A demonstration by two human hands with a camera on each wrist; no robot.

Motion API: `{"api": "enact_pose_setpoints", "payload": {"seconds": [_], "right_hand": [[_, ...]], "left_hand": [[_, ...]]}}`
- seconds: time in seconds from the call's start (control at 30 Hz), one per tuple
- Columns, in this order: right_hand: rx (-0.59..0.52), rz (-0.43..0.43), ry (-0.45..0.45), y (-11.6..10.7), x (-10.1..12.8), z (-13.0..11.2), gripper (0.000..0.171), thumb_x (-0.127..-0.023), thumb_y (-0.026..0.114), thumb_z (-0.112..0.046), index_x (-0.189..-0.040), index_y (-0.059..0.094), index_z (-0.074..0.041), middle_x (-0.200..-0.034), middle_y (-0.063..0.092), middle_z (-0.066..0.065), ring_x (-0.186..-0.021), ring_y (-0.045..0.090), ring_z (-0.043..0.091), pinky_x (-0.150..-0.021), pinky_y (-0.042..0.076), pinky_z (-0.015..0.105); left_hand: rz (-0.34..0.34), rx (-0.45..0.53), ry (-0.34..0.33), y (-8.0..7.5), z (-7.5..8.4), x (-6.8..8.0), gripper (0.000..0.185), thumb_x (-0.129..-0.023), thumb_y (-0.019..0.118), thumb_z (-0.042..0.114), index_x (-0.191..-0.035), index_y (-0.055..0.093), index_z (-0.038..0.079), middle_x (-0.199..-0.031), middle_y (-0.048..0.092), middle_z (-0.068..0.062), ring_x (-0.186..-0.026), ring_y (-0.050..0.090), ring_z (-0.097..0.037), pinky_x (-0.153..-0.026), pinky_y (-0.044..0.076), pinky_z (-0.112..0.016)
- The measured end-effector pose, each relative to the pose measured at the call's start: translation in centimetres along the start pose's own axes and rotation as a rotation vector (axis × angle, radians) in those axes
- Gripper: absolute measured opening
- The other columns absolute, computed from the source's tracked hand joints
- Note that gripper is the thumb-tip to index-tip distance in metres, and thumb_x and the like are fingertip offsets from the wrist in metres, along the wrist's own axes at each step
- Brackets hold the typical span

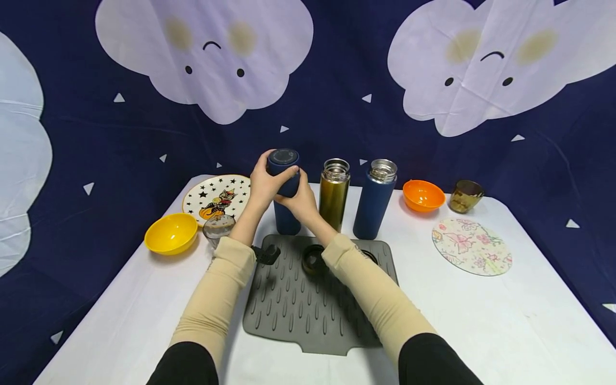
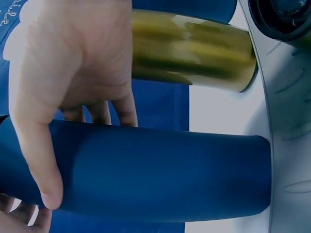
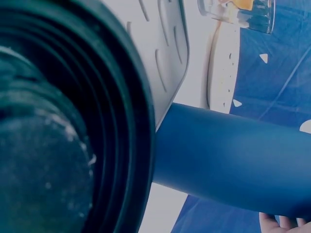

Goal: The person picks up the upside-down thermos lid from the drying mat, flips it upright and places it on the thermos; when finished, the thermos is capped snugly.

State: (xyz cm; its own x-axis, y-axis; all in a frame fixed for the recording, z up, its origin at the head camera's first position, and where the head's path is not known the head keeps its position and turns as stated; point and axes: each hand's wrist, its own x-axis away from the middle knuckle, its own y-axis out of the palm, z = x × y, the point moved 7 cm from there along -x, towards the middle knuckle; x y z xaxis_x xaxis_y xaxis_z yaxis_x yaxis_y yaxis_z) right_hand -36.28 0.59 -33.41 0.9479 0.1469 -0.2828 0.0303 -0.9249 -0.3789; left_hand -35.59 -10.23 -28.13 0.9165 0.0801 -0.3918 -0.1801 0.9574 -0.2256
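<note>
Left hand: your left hand (image 1: 263, 184) wrapped the upper part of the capped blue flask (image 1: 284, 192), thumb across the front; the left wrist view showed the thumb and curled fingers (image 2: 99, 109) round its blue body (image 2: 160, 170).
Right hand: your right hand (image 1: 302, 200) gripped the same flask from the 3 o'clock side, just under the cap; only fingertips showed at the edge of the right wrist view.
Capped blue flask: it stood upright at the 12 o'clock edge of the grey mat (image 1: 308, 310), its dark cap (image 1: 283, 158) on top, between your two hands.
Gold flask: the gold flask (image 1: 334, 192) stood open just at 3 o'clock of the held one, near but apart.
Open blue flask: the second blue flask (image 1: 375, 198) stood uncapped, further toward 3 o'clock.
Loose lid: a dark round lid (image 1: 314, 259) lay on the mat beside your right sleeve; it filled the near side of the right wrist view (image 3: 63, 126).
Left of the mat: a yellow bowl (image 1: 171, 233), a clear glass (image 1: 218, 227) and a starred plate (image 1: 216, 198) sat toward 10 o'clock.
Right of the mat: an orange bowl (image 1: 423, 195), a gold-tinted cup (image 1: 465, 195) and a flowered round mat (image 1: 471, 246) sat toward 2 o'clock.
Surface: all of it rested on a white table (image 1: 505, 321).
</note>
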Motion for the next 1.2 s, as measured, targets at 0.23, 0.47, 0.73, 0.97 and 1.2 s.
{"api": "enact_pose_setpoints", "payload": {"seconds": [0.23,0.47,0.73,0.97,1.2], "right_hand": [[0.027,0.002,0.013,0.0,0.1,0.1,0.093,-0.078,0.074,-0.025,-0.147,0.013,-0.006,-0.146,0.031,0.016,-0.129,0.038,0.029,-0.102,0.035,0.041],[0.003,-0.009,-0.020,0.2,0.2,-0.1,0.090,-0.078,0.074,-0.023,-0.146,0.016,-0.010,-0.136,0.043,0.014,-0.118,0.050,0.027,-0.095,0.043,0.038],[-0.012,0.000,-0.022,0.2,0.0,-0.1,0.089,-0.078,0.075,-0.019,-0.146,0.017,-0.011,-0.132,0.046,0.013,-0.114,0.052,0.026,-0.092,0.045,0.038],[0.005,-0.003,-0.022,0.0,0.1,-0.1,0.091,-0.078,0.075,-0.022,-0.146,0.016,-0.010,-0.136,0.043,0.014,-0.118,0.049,0.027,-0.096,0.042,0.038],[0.020,-0.012,-0.021,-0.1,0.1,-0.1,0.094,-0.078,0.075,-0.026,-0.147,0.014,-0.009,-0.141,0.037,0.015,-0.124,0.044,0.028,-0.100,0.038,0.041]], "left_hand": [[0.026,0.116,0.031,0.1,-0.9,0.1,0.070,-0.076,0.075,0.023,-0.129,0.033,0.007,-0.121,0.055,-0.012,-0.107,0.054,-0.023,-0.092,0.042,-0.034],[-0.028,0.217,0.034,0.0,-1.8,-0.4,0.058,-0.080,0.068,0.012,-0.127,0.035,0.002,-0.122,0.053,-0.015,-0.100,0.053,-0.018,-0.089,0.041,-0.028],[-0.080,0.226,0.055,-0.1,-1.9,-0.4,0.059,-0.083,0.052,0.015,-0.137,0.039,-0.002,-0.132,0.034,-0.019,-0.113,0.043,-0.026,-0.100,0.033,-0.039],[-0.105,0.357,0.045,0.6,-1.6,0.1,0.069,-0.082,0.060,0.026,-0.136,0.021,0.008,-0.133,0.041,-0.017,-0.109,0.045,-0.018,-0.097,0.035,-0.030],[-0.099,0.293,0.033,0.7,-1.4,0.1,0.066,-0.081,0.063,0.027,-0.134,0.033,0.002,-0.129,0.046,-0.018,-0.105,0.049,-0.020,-0.093,0.039,-0.032]]}}
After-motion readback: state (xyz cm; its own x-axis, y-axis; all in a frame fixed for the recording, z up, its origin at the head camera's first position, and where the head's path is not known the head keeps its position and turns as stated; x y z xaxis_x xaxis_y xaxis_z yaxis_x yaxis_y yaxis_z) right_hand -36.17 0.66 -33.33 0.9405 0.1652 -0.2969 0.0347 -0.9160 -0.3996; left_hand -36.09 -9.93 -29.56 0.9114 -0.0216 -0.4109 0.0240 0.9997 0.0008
